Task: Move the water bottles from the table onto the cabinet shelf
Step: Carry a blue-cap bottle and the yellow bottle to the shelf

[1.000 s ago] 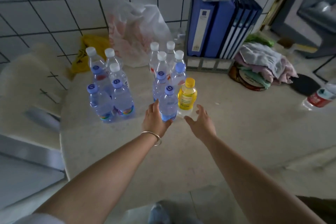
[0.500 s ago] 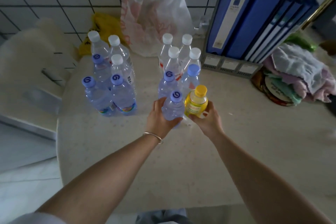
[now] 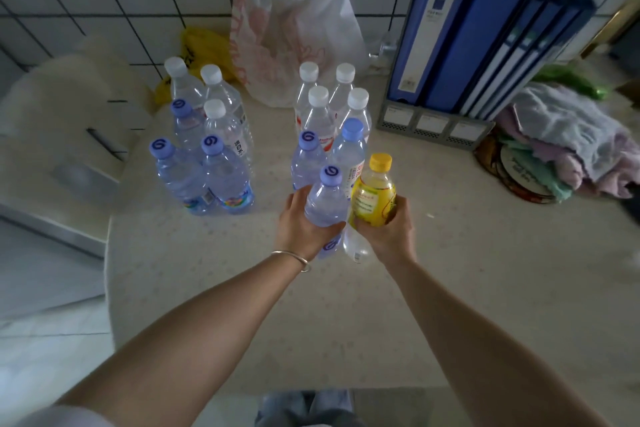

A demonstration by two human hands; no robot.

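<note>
The left hand (image 3: 300, 225) is wrapped around a blue-capped water bottle (image 3: 327, 201), and the right hand (image 3: 388, 229) grips the yellow-capped bottle (image 3: 374, 194) touching it. Both bottles sit in front of the blue binders (image 3: 460, 35), on the worktop (image 3: 485, 270).

Both forearms are bare. A thin silver bangle (image 3: 294, 257) circles the wrist just below the left hand (image 3: 300, 225) — near that arm's elbow, possibly a white sleeve edge (image 3: 65, 418), blurred.
</note>
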